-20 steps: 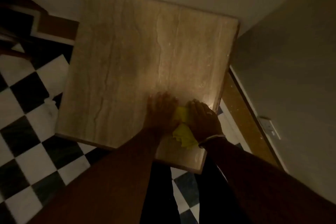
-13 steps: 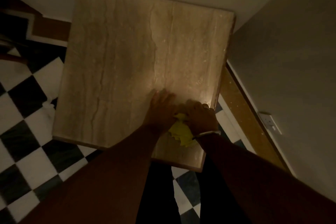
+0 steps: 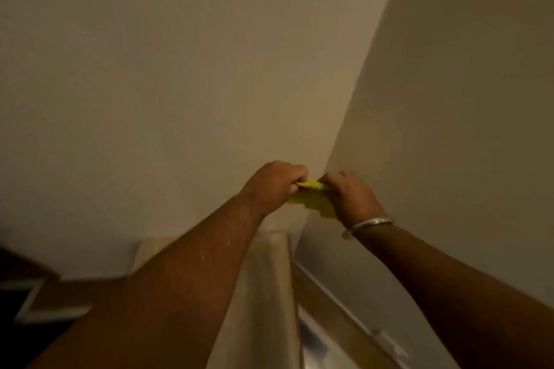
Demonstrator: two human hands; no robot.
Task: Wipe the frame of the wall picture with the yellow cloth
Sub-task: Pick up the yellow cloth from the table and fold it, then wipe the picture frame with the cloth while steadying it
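Note:
The yellow cloth (image 3: 313,196) is stretched between both my hands, held up in front of the room corner where two bare walls meet. My left hand (image 3: 274,183) grips its left end with closed fingers. My right hand (image 3: 350,196), with a silver bangle on the wrist, grips its right end. No wall picture or frame is in view; only plain beige wall fills the upper part of the image.
The beige stone table (image 3: 266,293) sits below my arms, pushed into the corner. A brown skirting strip (image 3: 338,317) runs along the right wall (image 3: 464,99). Dark floor with a light border (image 3: 30,302) shows at the lower left.
Both hands have lifted the yellow cloth off the table top and now hold it in the air. My view has swung up from the table to the wall corner.

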